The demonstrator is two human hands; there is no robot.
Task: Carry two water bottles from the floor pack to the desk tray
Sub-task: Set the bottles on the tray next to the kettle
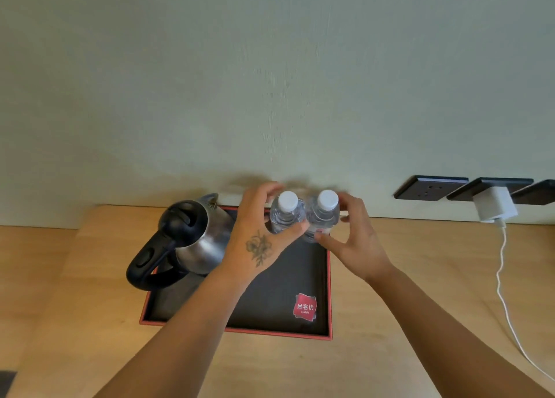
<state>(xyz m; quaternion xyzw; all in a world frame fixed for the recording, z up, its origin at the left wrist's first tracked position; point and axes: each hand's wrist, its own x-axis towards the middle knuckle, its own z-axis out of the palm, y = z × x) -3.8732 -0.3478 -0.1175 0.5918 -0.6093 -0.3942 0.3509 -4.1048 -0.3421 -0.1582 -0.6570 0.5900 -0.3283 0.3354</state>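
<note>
- Pale green-grey wall (270, 82) fills the upper half of the frame; a light wooden desk (390, 277) spans the lower half.
- Black rectangular tray with a red rim (330, 292) sits at lower centre on the desk, with a red logo patch in its lower right corner.
- Stainless steel kettle with a black handle and lid (192, 238) stands on the tray's left side.
- White charger and cable (494, 207) hang from the black wall sockets at the right edge.
- Two clear plastic water bottles with white caps (287, 214) stand upright and touching at the tray's far end, centre frame.
- Left hand (258, 232) is curled around the left bottle; right hand (357, 241) cups the right bottle, fingers spread and only loosely closed.
- Judgement: placing step, nearly done. Next move calls for letting go cleanly and drawing both hands back without tipping either bottle.
</note>
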